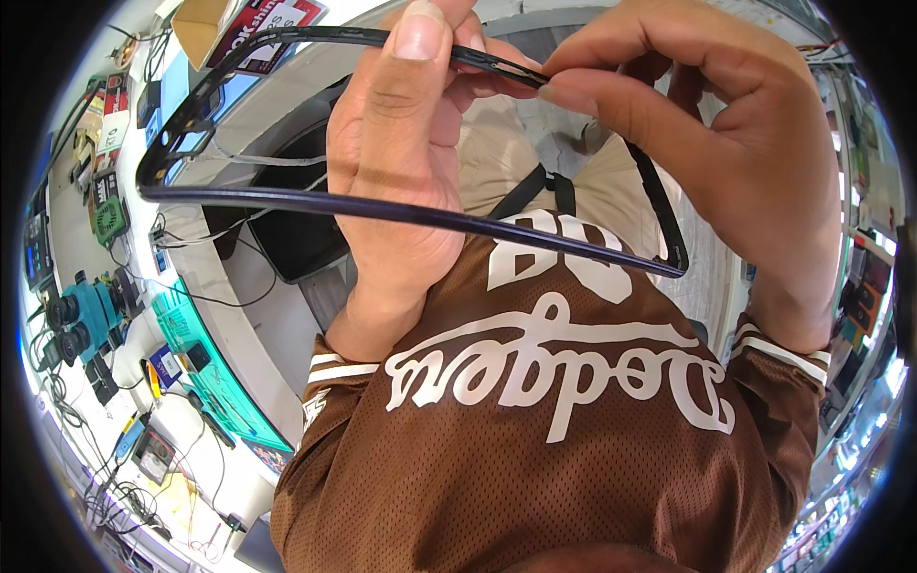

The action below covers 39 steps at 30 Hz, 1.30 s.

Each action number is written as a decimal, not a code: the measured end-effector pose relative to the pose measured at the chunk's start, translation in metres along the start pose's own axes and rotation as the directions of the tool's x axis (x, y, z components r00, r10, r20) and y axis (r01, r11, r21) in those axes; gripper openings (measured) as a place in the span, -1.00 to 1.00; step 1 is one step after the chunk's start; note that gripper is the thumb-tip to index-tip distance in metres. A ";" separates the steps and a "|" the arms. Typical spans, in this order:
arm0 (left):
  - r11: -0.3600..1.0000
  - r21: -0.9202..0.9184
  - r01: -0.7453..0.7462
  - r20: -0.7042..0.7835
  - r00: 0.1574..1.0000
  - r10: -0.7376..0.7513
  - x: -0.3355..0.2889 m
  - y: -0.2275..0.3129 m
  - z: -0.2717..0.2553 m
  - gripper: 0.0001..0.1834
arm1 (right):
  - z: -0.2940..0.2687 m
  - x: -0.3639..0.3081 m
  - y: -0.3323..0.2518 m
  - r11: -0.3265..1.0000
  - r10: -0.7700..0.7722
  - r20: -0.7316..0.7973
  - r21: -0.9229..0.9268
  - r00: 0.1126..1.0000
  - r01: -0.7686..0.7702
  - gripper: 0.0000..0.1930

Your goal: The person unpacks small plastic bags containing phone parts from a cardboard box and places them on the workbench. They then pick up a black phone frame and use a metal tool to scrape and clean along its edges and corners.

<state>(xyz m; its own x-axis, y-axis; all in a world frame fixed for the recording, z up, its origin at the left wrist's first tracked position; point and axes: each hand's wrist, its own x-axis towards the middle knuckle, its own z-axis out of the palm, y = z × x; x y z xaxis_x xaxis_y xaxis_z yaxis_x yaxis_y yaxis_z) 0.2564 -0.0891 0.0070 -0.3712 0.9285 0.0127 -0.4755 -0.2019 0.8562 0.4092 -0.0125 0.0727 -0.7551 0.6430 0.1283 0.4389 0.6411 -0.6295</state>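
Close up in front of me is a thin, dark, rounded-corner rectangular frame (411, 215), like an empty phone bezel, held up in the air. My left hand (396, 143) reaches up through its opening and grips the far bar, thumb on top and fingers behind. Further right along that bar, my right hand (716, 124) pinches it between thumb and bent forefinger. Beside the right fingertips, a pale strip shows on the bar's inner face. Whether the right fingers hold something small besides the frame is hidden.
Along the left runs a white workbench (253, 382) with a teal microscope (86, 320), a green mat (201, 349), a meter (153, 454), a small green fan (111, 220) and tangled cables. A dark seat (296, 205) stands below the frame. Display shelves line the right.
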 end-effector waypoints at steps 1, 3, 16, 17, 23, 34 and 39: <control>1.000 0.002 0.011 -0.002 1.000 -0.011 0.001 0.001 0.001 -0.30 | -0.001 0.000 -0.001 0.997 0.065 0.024 0.047 0.998 -0.066 -0.90; 0.998 -0.024 0.060 -0.002 0.998 -0.060 0.003 0.007 0.005 -0.30 | -0.007 0.000 0.000 0.964 0.182 0.093 0.179 0.979 -0.196 -0.88; 0.987 0.151 -0.052 0.097 0.995 0.037 0.006 -0.008 -0.018 -0.30 | 0.000 0.005 0.024 0.660 0.291 0.305 0.623 0.907 -0.421 -0.87; 0.990 0.136 -0.047 0.085 0.996 0.036 0.006 -0.007 -0.016 -0.30 | 0.002 0.004 0.024 0.665 0.287 0.286 0.628 0.914 -0.406 -0.88; 0.981 0.165 -0.098 0.065 0.994 0.089 0.003 -0.008 -0.009 -0.30 | 0.002 0.003 0.027 0.658 0.242 0.276 0.658 0.930 -0.366 -0.88; 0.980 0.184 -0.077 0.048 0.996 0.070 0.001 -0.007 -0.002 -0.29 | 0.009 -0.004 0.034 0.665 0.200 0.241 0.678 0.950 -0.312 -0.86; 0.990 0.124 0.067 0.054 0.996 -0.074 -0.001 0.011 0.009 -0.30 | 0.005 -0.007 0.033 0.585 0.190 0.252 0.747 0.949 -0.315 -0.82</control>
<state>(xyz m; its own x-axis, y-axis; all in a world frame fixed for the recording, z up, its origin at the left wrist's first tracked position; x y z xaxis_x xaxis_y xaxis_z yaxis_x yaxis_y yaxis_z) 0.2588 -0.0897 0.0210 -0.2914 0.9563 -0.0228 -0.3968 -0.0992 0.9125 0.4268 0.0023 0.0470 -0.7560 0.6261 -0.1908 0.1313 -0.1406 -0.9813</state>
